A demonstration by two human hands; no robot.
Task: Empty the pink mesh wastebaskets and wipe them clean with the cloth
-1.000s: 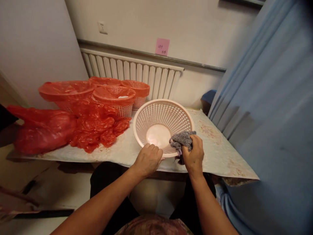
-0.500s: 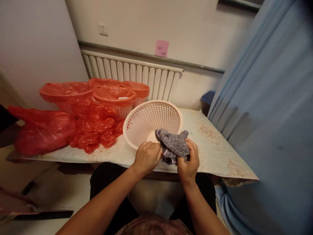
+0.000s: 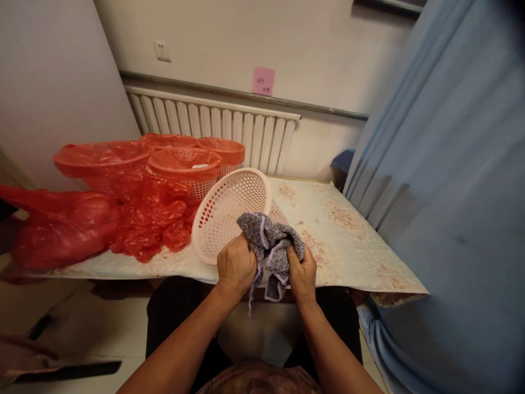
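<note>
Between my hands hangs a speckled grey cloth [image 3: 279, 256] with pale purple edging, bunched and folded. My left hand [image 3: 237, 266] is closed on its left side; a thin purple-edged strip dangles just beside those fingers. On the right side, my right hand [image 3: 302, 273] grips the cloth with the thumb on top. Right behind the cloth, a pale pink perforated plastic basket [image 3: 229, 203] leans over on the table, its mouth facing left and toward me. The cloth covers part of the basket's lower rim and side.
Several baskets lined with red plastic bags [image 3: 184, 167] stand at the back left. Before them lie crumpled red bags [image 3: 151, 219] and a filled red bag [image 3: 65, 224]. The table has a floral cover [image 3: 348, 235]. A radiator [image 3: 213, 120] and blue curtain [image 3: 443, 191] border it.
The cloth has been turned and spread between my hands, showing more purple edging and a dangling strip. The basket has tipped over to the left. The view has shifted slightly.
</note>
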